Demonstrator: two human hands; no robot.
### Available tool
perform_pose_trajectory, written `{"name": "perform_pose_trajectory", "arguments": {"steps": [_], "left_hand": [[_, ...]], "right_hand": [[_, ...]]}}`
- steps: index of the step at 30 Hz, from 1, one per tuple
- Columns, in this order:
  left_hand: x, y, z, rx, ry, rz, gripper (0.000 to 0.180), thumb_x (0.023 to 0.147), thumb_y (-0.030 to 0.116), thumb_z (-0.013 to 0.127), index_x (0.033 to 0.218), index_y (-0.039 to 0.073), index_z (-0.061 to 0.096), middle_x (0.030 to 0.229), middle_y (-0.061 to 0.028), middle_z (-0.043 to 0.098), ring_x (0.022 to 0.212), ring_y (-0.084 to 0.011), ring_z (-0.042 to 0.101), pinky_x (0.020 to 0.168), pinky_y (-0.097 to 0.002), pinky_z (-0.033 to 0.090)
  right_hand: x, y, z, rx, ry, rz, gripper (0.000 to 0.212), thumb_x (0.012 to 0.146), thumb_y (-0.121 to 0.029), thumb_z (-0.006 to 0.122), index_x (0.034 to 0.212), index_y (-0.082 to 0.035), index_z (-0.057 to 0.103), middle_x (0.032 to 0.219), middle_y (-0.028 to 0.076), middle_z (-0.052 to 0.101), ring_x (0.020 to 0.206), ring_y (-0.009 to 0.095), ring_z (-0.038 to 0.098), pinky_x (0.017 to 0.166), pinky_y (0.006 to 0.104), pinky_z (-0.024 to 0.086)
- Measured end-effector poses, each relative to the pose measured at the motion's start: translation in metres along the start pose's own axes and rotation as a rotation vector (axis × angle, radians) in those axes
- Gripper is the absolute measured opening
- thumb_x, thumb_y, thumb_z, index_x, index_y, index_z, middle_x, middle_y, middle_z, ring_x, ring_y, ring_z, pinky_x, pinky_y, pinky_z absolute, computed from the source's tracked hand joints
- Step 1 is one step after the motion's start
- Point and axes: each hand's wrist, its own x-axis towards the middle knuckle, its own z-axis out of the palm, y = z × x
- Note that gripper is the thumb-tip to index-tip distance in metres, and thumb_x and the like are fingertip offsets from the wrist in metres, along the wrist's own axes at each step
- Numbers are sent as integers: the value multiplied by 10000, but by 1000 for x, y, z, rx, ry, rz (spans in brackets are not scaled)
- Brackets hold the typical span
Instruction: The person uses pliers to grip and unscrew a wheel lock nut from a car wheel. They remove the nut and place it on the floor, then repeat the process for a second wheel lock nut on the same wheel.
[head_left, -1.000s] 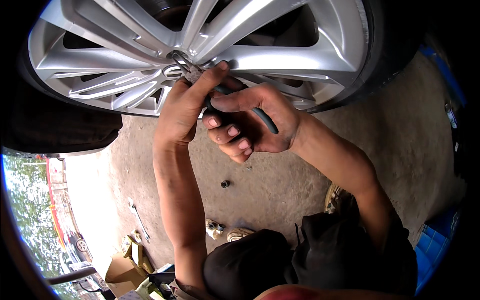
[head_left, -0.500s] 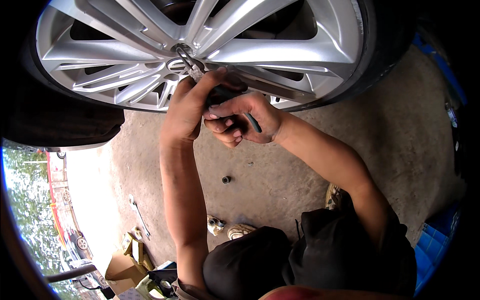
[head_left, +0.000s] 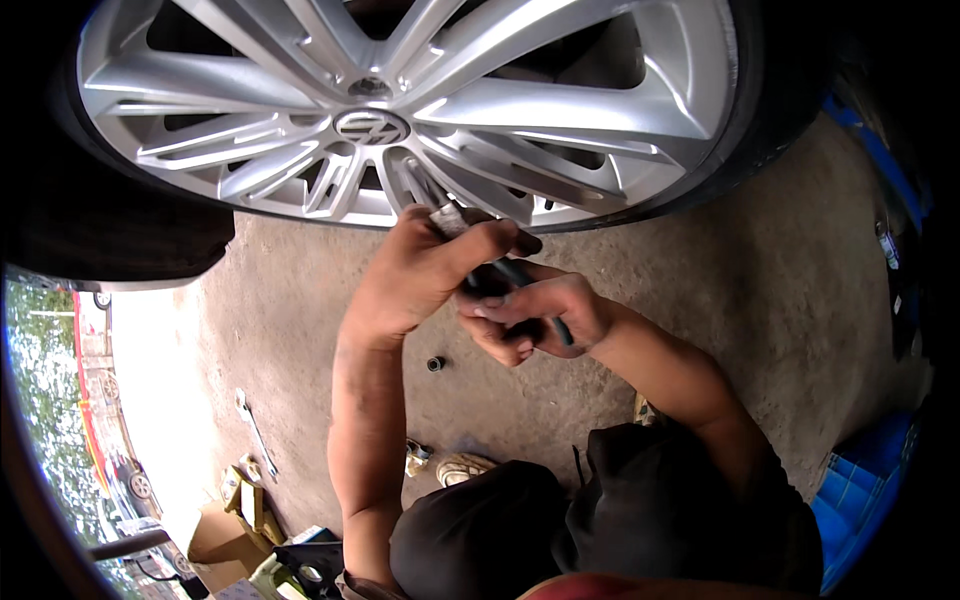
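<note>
Silver pliers with dark handles (head_left: pixel 449 218) are in both of my hands, just in front of the lower spokes of a silver car wheel (head_left: pixel 535 105). My left hand (head_left: pixel 405 275) is closed around them near the metal head. Lower and to the right, my right hand (head_left: pixel 560 305) has its fingers curled round the handles, one handle end sticking out past the palm. The slim jaws point up at the wheel and blur against it, so I cannot tell whether they touch it or grip anything. A round centre cap (head_left: pixel 371 126) sits in the hub, below a recessed hole (head_left: pixel 370 88).
On the concrete floor (head_left: pixel 680 290) lie a small dark socket (head_left: pixel 435 364) and, to the left, a wrench (head_left: pixel 257 433). An opened cardboard box (head_left: pixel 225 535) stands at the lower left. Blue crates (head_left: pixel 850 490) are at the lower right. The dark car body (head_left: pixel 120 225) overhangs the left side.
Both hands and the pliers have come down and right, away from the wheel's hub, where the jaws were at the hole above the centre cap. That hole and the cap are now uncovered.
</note>
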Motion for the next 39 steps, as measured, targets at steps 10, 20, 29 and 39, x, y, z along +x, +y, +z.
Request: {"name": "perform_pose_trajectory", "arguments": {"steps": [10,20,29,39], "left_hand": [[18,14,-18,89,183,-39,427,871,408,661,860,-17,705,649,-87,647,496,-113,575,412,-230,410],[23,27,-21,61,243,-47,444,876,419,645,896,-22,691,666,-97,657,422,-122,544,380,-226,386],[25,32,-20,52,218,-54,460,884,446,646,840,-11,661,601,-68,610,432,-130,553,400,-227,400],[29,22,-22,-19,225,-12,435,883,478,659,793,53,643,606,14,549,483,-56,455,461,-213,339]], "right_hand": [[26,-40,5,-49,-64,26,403,902,-350,514,1095,2,555,883,119,581,786,320,633,702,423,511],[42,-51,-3,-71,-131,3,518,948,-455,462,1109,25,572,966,160,628,870,366,660,723,442,531],[43,-57,-5,-136,-93,-22,547,974,-498,419,1034,18,588,856,140,622,748,334,673,584,392,532],[44,-57,-1,14,-99,46,407,962,-447,466,980,-46,532,725,75,524,589,269,577,531,369,480]]}}
